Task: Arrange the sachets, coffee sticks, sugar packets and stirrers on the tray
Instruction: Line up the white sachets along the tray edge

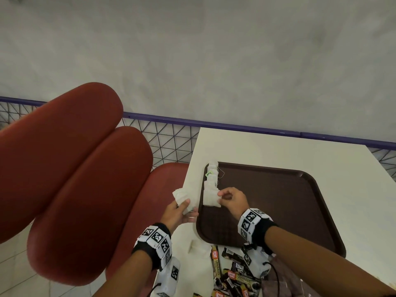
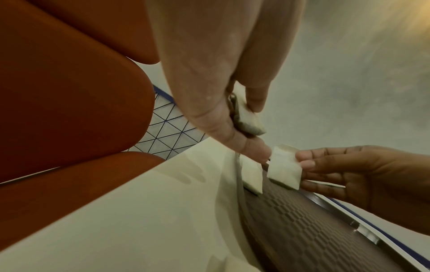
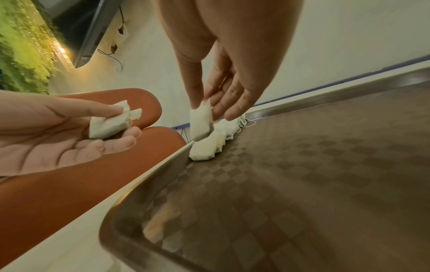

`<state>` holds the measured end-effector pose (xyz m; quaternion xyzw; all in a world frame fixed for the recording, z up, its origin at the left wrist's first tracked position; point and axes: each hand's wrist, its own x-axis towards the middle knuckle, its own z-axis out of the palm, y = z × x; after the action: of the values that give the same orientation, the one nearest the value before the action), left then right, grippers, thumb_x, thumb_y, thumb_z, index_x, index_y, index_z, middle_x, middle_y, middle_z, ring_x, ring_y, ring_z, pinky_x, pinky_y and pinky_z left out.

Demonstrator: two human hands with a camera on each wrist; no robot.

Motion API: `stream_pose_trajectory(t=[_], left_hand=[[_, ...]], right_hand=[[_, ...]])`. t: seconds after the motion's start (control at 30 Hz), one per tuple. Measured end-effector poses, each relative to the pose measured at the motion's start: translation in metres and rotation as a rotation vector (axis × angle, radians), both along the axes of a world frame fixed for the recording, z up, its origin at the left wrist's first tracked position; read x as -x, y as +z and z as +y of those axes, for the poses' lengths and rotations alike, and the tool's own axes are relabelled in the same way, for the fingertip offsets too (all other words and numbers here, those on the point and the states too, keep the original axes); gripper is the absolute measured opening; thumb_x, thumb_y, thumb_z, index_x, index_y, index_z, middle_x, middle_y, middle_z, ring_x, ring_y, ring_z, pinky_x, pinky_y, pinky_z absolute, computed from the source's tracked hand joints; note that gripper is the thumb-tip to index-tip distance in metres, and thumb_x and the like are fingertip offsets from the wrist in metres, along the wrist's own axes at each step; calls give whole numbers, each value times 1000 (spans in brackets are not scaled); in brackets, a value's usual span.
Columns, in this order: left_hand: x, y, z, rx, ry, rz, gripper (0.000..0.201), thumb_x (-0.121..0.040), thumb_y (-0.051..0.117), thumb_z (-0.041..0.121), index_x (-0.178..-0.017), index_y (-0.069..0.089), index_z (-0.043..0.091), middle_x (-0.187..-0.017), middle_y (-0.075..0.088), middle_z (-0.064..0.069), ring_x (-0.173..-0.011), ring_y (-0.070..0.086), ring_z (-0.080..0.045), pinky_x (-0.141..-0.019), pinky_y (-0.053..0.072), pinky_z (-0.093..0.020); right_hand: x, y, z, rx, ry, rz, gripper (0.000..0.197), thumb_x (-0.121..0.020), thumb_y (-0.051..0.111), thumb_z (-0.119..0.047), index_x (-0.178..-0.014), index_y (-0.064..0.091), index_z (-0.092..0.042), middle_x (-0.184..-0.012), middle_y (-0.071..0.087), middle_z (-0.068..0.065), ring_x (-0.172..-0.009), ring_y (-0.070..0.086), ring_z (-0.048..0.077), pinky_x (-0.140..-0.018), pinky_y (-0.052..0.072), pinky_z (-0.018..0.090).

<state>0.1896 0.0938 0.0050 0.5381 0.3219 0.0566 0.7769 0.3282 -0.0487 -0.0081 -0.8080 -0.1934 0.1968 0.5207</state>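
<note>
My right hand [image 1: 232,200] pinching a sachet [image 3: 200,122] above the tray [image 1: 278,202], my left hand [image 1: 179,213] clutching more sachets [image 1: 182,197], beside the surface [image 1: 267,148]

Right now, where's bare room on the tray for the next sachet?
The tray is bare from the right hand to its right rim. The row of sachets fills the left edge; the coffee sticks crowd the table off the near rim.

Bare forearms, black fabric wristband [image 1: 266,229] on each wrist, white blocks printed with black square-patterned markers [image 1: 158,240], thin black cables [image 1: 276,273] trailing below.
</note>
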Motion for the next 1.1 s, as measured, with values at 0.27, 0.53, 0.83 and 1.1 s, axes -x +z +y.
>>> stream_pose_trajectory(t=[0.27, 0.53, 0.83, 1.1], left_hand=[[3, 0, 9, 25, 28, 14, 28, -100, 40, 20, -121, 48, 4, -90, 67, -15, -63, 71, -16, -58, 56, -25], [8, -1, 15, 50, 46, 17, 23, -100, 35, 16, -104, 56, 9, -92, 67, -14, -71, 68, -20, -60, 55, -26], [7, -10, 20, -39, 76, 78, 20, -95, 48, 12, -107, 63, 8, -110, 63, -6, -96, 59, -18, -69, 53, -27], [8, -13, 21, -55, 73, 65, 12, -91, 57, 8, -101, 62, 7, -96, 66, -9, -82, 67, -21, -60, 56, -24]], right_hand=[[5, -11, 16, 162, 57, 93, 33, -72, 69, 9, -68, 55, -21, -69, 56, -2, -61, 52, 8, -59, 44, 11], [4, -18, 33, 323, 25, 31, 34, -72, 69, 7, -69, 50, -21, -91, 51, 6, -79, 51, 18, -73, 44, 24], [6, -23, 42, 490, 94, -76, 31, -79, 63, 7, -107, 55, -3, -124, 39, 12, -99, 52, 23, -83, 39, 20], [6, -24, 41, 462, 80, -77, 33, -78, 65, 4, -107, 54, -6, -123, 41, 12, -91, 47, 17, -87, 44, 24]])
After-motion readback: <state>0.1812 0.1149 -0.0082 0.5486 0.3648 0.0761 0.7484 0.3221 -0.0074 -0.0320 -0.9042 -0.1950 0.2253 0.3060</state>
